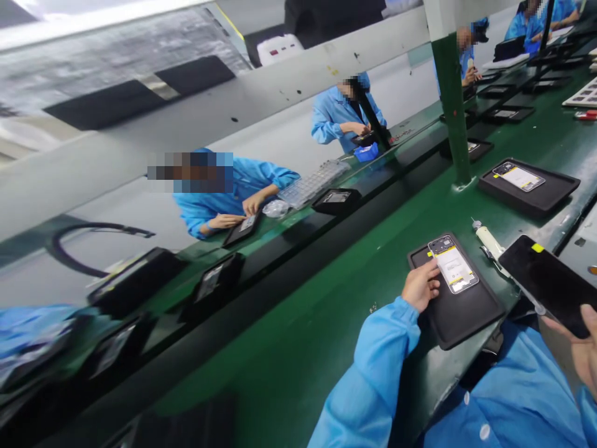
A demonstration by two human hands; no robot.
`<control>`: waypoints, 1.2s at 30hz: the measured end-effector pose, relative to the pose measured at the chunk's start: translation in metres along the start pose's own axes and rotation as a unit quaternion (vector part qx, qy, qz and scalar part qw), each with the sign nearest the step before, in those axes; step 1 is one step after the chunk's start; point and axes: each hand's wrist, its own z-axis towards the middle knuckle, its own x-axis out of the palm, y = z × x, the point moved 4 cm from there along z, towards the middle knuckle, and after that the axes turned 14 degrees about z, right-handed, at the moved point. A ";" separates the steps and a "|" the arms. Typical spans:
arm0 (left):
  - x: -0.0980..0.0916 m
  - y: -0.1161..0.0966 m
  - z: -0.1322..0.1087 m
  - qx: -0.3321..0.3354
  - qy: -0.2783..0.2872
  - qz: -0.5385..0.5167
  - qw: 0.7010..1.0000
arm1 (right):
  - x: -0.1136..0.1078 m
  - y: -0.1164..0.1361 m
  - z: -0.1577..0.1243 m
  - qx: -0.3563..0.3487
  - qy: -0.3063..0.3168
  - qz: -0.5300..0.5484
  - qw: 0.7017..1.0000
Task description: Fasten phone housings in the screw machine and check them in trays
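While the black tray [459, 314] sits on the green counter [326, 298], my left hand [421, 285] rests fingers curled on its near-left edge, touching the open phone [453, 264]. Right hand [585, 351] pinches the dark screen panel [550, 283] beside it.
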 end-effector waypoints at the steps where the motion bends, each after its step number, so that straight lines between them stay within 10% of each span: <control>1: 0.009 0.001 0.006 0.019 -0.009 0.010 1.000 | 0.007 -0.006 0.000 0.038 -0.031 0.059 0.997; 3: 0.024 0.002 0.015 0.055 -0.023 0.019 0.998 | 0.021 -0.012 0.002 0.063 -0.057 0.103 0.991; 6: 0.027 0.001 0.014 0.108 -0.043 -0.002 0.993 | 0.043 -0.004 0.012 -0.096 0.037 -0.042 0.994; 13: -0.072 0.002 -0.057 0.201 -0.172 -0.070 0.962 | 0.127 -0.022 -0.001 -0.425 0.377 -0.203 0.797; 18: -0.122 0.032 -0.103 0.146 -0.214 -0.058 0.964 | 0.133 -0.044 -0.013 -0.299 0.530 -0.306 0.732; 21: -0.128 0.057 -0.118 0.114 -0.203 -0.033 0.972 | 0.098 -0.017 -0.002 -0.233 0.489 -0.259 0.800; 25: -0.091 0.089 -0.127 0.080 -0.068 0.036 0.994 | 0.058 0.022 0.002 -0.120 0.313 -0.224 0.915; 28: -0.033 0.109 -0.130 0.141 0.048 0.148 0.978 | 0.059 0.022 -0.025 0.037 0.330 -0.189 0.924; 32: 0.037 0.130 -0.132 0.287 0.042 0.407 0.866 | 0.073 0.012 -0.054 0.018 0.318 -0.251 0.914; 36: 0.068 0.123 -0.129 0.388 0.029 0.510 0.767 | 0.069 0.016 -0.040 -0.096 0.240 -0.299 0.918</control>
